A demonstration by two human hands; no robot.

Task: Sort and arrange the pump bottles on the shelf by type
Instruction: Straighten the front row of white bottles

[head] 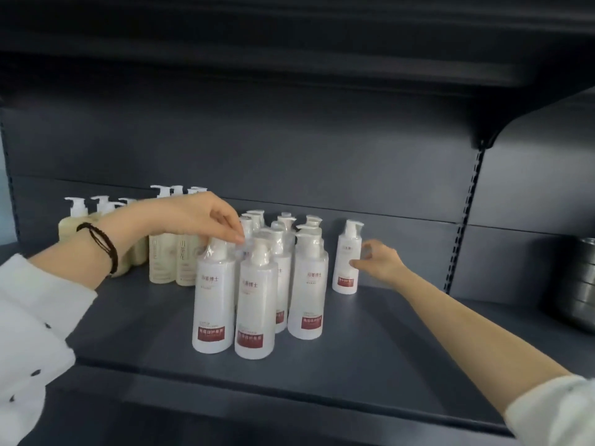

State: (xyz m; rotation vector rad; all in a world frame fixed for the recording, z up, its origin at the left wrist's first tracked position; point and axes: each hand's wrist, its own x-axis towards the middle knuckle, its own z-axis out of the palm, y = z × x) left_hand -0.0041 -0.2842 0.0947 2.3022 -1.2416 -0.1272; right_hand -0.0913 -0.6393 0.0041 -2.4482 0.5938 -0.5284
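Sleeves (35, 317) of white cloth with small dark dots frame the bottom corners, and both bare forearms reach out over the shelf (370, 355), a flat, matt, dark grey board. A dark braided bracelet (104, 244) circles the left wrist. At the middle of the board stands a tight cluster of white pump bottles (256, 304), tall, round-shouldered, with red label bands near the base and glossy clear film over their pump heads; their fill cannot be seen through the opaque walls. The left hand (206, 217) arches over the cluster's front-left bottle, wrist high, fingers bent downward with the tips at the wrapped pump tops; whether they actually pinch anything cannot be told. Just right of the cluster, apart from it, a lone white bottle (347, 259) of the same kind stands upright; the right hand (381, 262) holds it from the right, thumb on its front face, fingers curled round its side. Further back on the left, cream pump bottles (161, 262) with white pumps stand in rows near the back panel (289, 149). At the far right edge sits a stack of shiny steel pots (578, 284).
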